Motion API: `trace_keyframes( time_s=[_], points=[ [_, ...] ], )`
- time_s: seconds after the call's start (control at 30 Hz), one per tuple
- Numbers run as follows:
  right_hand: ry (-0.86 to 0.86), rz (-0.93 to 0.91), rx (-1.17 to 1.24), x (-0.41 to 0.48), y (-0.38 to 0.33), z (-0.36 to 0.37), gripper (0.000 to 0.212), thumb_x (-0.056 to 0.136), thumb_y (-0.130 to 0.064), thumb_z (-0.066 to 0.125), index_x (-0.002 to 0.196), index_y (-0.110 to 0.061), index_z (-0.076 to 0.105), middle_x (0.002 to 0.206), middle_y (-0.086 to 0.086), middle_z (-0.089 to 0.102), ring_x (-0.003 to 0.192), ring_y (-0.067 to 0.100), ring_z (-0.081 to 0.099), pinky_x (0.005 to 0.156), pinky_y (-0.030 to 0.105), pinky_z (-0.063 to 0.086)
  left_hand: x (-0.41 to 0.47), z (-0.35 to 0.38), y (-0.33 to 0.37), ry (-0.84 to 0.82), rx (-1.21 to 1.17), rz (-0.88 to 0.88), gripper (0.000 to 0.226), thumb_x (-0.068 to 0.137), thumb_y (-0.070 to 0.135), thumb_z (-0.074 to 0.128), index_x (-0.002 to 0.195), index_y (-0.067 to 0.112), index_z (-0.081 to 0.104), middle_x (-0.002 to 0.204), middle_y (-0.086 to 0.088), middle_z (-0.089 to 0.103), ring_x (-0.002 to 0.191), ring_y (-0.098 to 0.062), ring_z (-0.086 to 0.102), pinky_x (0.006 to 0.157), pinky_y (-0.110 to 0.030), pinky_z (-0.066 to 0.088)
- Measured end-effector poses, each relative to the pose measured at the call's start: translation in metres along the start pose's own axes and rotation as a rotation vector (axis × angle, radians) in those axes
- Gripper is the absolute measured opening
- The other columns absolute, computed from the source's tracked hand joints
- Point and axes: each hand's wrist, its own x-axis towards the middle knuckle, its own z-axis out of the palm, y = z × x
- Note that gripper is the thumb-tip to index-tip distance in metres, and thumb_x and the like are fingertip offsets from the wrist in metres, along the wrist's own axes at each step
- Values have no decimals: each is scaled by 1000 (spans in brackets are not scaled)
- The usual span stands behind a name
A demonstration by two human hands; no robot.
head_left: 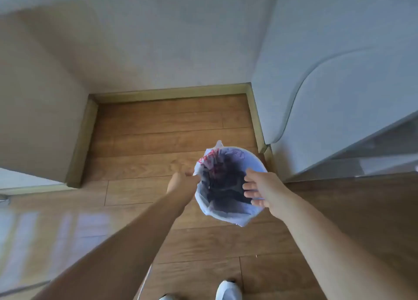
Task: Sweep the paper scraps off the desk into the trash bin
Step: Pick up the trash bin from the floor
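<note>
One trash bin (228,184) is seen on the wood floor (158,141), straight ahead of and below both hands, w/ its round mouth facing up and a plastic liner (203,207) folded over the rim. The left hand (183,183) is closed on the liner at the bin's left edge; the right hand (260,190) is held mostly open, fingers spread over the right rim, nothing visibly gripped. Both hands are about equally near, one per side. No paper scraps can be made out, and no bench is in view. Counted: 1 bin, 2 hands, 2 shoes (228,290) at the bottom edge
</note>
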Motion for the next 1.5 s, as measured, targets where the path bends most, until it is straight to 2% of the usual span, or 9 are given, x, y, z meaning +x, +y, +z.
trace_keyframes(
  time_s=[0.1,0.27,0.37,0.47,0.6,0.7,1.07,1.23,1.5],
  points=[
    [13,-32,1,38,12,2,34,95,-40,51,109,-12,64,103,6,69,94,23,66,79,35,51,40,27,-29,42,120,-23,14,83,20,54,87,8,56,69,-2,51,55,-19,44,48,-26,33],
    [94,-98,29,73,30,-8,29,96,-37,51,105,-13,67,101,5,71,93,23,68,70,33,53,81,63,-78,105,203,-79,27,79,23,62,99,5,57,90,-10,66,74,-26,62,57,-31,46],
    [122,-101,59,84,36,-17,29,96,-35,52,104,-12,68,99,6,72,92,24,69,70,34,52,98,71,-93,184,30,-132,19,72,17,66,87,5,63,85,-14,71,77,-32,68,64,-38,57],
    [132,-104,64,90,39,-21,30,96,-36,52,103,-11,68,97,6,73,89,24,69,66,33,50,104,71,-97,100,-317,-253,17,64,-3,68,81,-2,65,87,-25,73,72,-36,71,66,-48,62],
    [119,-104,46,87,33,-20,27,97,-35,50,101,-14,67,99,5,73,91,23,70,68,33,50,89,72,-89,-52,-490,-201,15,67,-11,72,79,-5,64,76,-21,70,64,-30,67,55,-31,57],
    [119,-117,27,70,20,-17,27,97,-35,51,103,-14,67,99,5,73,92,23,70,69,34,51,67,65,-78,-70,-507,-200,12,67,-7,75,68,-2,64,68,-16,65,64,-28,66,63,-33,59],
    [61,-261,-108,-119,-95,16,26,95,-39,53,99,-19,70,94,1,76,87,19,73,70,33,58,-97,-51,-6,-119,-801,-208,18,69,-5,74,69,2,57,75,-19,60,74,-33,62,62,-34,55],
    [-4,-378,-140,-270,-171,27,27,97,-37,49,98,-19,69,98,3,75,92,21,71,73,34,55,-209,-122,50,-110,-893,-215,30,71,-6,73,56,8,51,64,-12,55,60,-26,56,59,-34,54],
    [16,-517,-164,-390,-263,26,30,96,-34,52,99,-8,67,90,5,72,79,22,66,64,30,48,-297,-195,103,-21,-889,-255,15,73,-4,73,73,-2,59,63,-13,54,63,-26,54,59,-38,58]
  ],
)
